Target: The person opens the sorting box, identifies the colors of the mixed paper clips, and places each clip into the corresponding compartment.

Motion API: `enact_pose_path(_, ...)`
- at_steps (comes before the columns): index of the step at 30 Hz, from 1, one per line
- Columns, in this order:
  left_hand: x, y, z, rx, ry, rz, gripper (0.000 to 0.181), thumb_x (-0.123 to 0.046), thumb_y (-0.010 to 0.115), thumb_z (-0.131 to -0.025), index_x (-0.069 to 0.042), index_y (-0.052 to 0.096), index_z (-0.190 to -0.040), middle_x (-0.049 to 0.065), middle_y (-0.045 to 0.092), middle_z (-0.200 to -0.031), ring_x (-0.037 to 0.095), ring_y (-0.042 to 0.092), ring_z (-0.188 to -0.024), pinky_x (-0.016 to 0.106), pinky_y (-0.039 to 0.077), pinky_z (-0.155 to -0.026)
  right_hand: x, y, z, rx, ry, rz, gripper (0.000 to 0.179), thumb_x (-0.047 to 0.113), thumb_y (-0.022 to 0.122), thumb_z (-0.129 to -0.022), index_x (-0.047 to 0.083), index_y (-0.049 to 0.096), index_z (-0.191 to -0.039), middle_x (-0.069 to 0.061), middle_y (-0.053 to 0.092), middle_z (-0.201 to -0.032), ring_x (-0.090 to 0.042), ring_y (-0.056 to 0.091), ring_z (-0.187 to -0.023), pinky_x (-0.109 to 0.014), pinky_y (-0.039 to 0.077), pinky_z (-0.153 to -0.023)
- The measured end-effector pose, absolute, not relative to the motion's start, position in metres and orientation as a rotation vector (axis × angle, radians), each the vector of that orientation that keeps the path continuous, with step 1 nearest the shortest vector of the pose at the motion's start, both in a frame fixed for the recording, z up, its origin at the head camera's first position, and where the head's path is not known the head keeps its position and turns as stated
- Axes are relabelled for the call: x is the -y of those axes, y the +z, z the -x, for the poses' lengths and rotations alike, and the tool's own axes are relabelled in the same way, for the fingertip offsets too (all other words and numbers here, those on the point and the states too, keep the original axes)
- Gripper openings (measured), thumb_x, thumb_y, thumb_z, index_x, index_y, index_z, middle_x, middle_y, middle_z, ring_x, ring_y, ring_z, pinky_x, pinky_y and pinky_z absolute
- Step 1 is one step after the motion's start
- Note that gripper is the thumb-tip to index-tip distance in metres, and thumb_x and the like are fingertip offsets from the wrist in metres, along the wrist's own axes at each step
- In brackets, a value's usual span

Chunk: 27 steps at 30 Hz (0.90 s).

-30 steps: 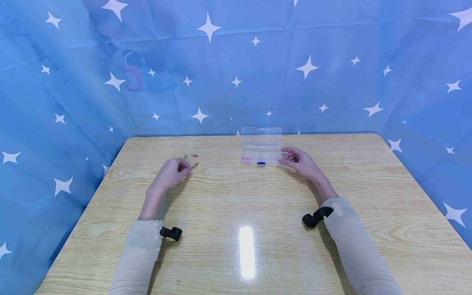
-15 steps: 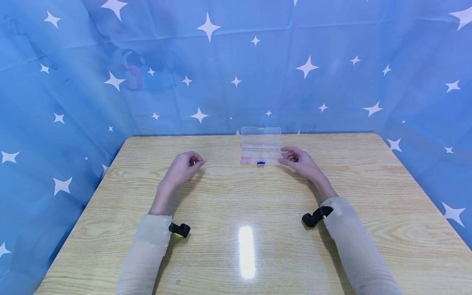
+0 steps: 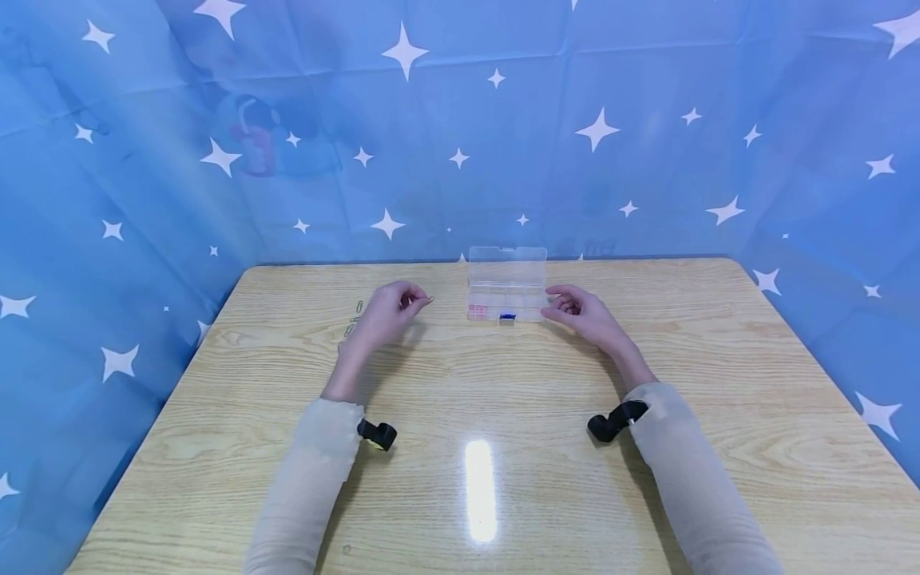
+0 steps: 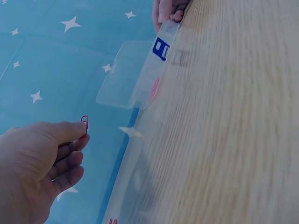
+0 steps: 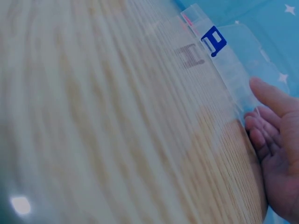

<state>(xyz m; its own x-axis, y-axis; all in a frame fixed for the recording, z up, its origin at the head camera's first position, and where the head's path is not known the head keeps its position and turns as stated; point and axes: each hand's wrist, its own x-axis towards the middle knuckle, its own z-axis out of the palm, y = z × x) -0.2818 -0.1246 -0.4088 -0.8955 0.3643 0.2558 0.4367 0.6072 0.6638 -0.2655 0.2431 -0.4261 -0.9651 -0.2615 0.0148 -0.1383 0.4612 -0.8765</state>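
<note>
My left hand (image 3: pixel 388 313) pinches a red paper clip (image 4: pixel 85 122) between thumb and forefinger, raised over the table to the left of a clear plastic box. The clip sticks out past the fingertips. That box (image 3: pixel 525 317) stands with its lid (image 3: pixel 508 265) tilted up at the back and a blue latch (image 4: pixel 161 48) on its front. Pinkish-red clips (image 3: pixel 477 310) show in its left compartment. At the box's right end, my right hand (image 3: pixel 584 317) holds it, thumb at the front corner and forefinger farther back; the other fingers are curled.
Several green paper clips (image 3: pixel 359 307) lie on the wooden table (image 3: pixel 446 415) behind and left of my left wrist. Small red clips (image 4: pixel 113 221) show at the bottom of the left wrist view. A blue star-patterned cloth (image 3: pixel 460 120) hangs behind the table's far edge.
From among the loose clips at the left, my left hand has lifted a red paper clip and moved right, toward the box. The right hand and the box stay where they were.
</note>
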Motion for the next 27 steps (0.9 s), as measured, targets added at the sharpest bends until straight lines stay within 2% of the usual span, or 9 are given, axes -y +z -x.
enact_pose_path(13,0.087,-0.41,0.296,2.741,-1.174,0.749,0.012,-0.007,0.064,-0.098,-0.001,0.072,-0.104,0.009,0.069,-0.093,0.019,0.059,-0.081,0.028,0.05,-0.071,-0.243,-0.426,0.266,-2.572,-1.541,0.351,0.053,0.019,0.067,-0.099,-0.006,0.048,-0.143,-0.021,0.058,-0.115,-0.028,0.054,-0.094,-0.026,0.047,-0.074)
enact_pose_path(20,0.072,-0.411,0.299,2.769,-1.197,0.749,0.013,-0.009,0.063,-0.099,-0.002,0.071,-0.107,0.008,0.068,-0.097,0.019,0.059,-0.084,0.027,0.05,-0.072,-0.243,-0.425,0.266,-2.584,-1.528,0.362,0.053,0.02,0.067,-0.1,-0.005,0.049,-0.143,-0.021,0.059,-0.115,-0.028,0.054,-0.094,-0.027,0.047,-0.075)
enact_pose_path(27,0.055,-0.412,0.299,2.793,-1.161,0.75,0.014,-0.012,0.064,-0.1,-0.003,0.072,-0.107,0.007,0.067,-0.095,0.018,0.058,-0.081,0.025,0.049,-0.069,-0.243,-0.426,0.265,-2.592,-1.517,0.381,0.054,0.02,0.067,-0.099,-0.005,0.049,-0.144,-0.022,0.06,-0.115,-0.03,0.055,-0.096,-0.026,0.048,-0.075)
